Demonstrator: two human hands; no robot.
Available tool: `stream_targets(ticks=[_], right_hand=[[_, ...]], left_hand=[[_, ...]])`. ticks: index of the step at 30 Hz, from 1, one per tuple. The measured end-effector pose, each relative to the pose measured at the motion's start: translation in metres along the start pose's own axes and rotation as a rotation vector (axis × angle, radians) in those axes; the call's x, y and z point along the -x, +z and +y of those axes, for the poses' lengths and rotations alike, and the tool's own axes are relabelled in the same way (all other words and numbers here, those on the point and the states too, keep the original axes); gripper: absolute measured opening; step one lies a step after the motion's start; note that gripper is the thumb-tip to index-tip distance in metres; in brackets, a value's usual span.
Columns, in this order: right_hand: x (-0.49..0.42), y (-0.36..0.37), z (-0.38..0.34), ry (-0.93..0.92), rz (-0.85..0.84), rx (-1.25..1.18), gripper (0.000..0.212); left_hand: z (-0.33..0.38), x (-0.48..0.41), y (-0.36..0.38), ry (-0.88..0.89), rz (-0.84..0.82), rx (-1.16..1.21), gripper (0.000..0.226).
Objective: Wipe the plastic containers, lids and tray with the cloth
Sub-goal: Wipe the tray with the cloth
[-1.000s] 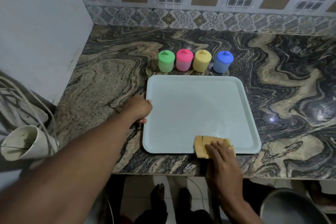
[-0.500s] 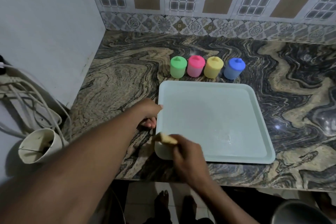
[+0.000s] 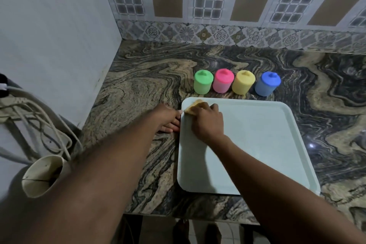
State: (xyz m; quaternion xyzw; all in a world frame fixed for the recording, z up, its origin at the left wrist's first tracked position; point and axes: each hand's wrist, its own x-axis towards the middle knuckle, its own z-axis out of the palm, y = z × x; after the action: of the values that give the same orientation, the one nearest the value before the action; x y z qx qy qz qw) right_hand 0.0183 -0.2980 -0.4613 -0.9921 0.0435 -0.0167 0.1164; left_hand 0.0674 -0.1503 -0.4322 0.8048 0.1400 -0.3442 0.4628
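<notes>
A pale blue-white tray (image 3: pixel 257 144) lies flat on the marbled counter. My right hand (image 3: pixel 208 121) presses a folded yellow cloth (image 3: pixel 193 107) onto the tray's far left corner. My left hand (image 3: pixel 168 119) rests on the counter against the tray's left edge, thumb touching the rim. Behind the tray stand lidded plastic containers in a row: green (image 3: pixel 203 82), pink (image 3: pixel 223 80), yellow (image 3: pixel 243 82) and blue (image 3: pixel 267 83).
A white wall (image 3: pixel 55 35) closes the counter's left side. A cream cup-shaped object (image 3: pixel 42 175) and loose white cables (image 3: pixel 39 125) sit at lower left. The counter's front edge (image 3: pixel 178 215) runs below the tray, with feet on the floor beneath.
My right hand carried the cloth from the tray's near edge to its near left corner, then up the left side to the far left corner. The left hand stayed at the rim.
</notes>
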Motion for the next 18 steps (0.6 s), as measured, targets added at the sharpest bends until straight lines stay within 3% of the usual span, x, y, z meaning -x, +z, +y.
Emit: stream_targets(ticks=[5, 10, 13, 16, 18], right_hand=[[0.036, 0.019, -0.018, -0.120, 0.124, 0.090, 0.025], [0.099, 0.017, -0.017, -0.251, 0.091, 0.015, 0.030], [0.144, 0.009, -0.011, -0.361, -0.021, -0.015, 0.041], [0.171, -0.009, -0.002, -0.455, -0.264, -0.146, 0.044], [0.159, -0.035, 0.007, -0.374, -0.424, -0.367, 0.044]], left_hand=[[0.000, -0.002, 0.001, -0.010, 0.046, 0.063, 0.021], [-0.003, -0.004, 0.002, -0.040, 0.058, 0.059, 0.029], [-0.003, -0.006, 0.000, -0.044, 0.066, 0.057, 0.029], [-0.001, -0.009, 0.002, -0.033, 0.096, 0.023, 0.032], [-0.001, -0.009, 0.004, -0.020, 0.132, -0.036, 0.033]])
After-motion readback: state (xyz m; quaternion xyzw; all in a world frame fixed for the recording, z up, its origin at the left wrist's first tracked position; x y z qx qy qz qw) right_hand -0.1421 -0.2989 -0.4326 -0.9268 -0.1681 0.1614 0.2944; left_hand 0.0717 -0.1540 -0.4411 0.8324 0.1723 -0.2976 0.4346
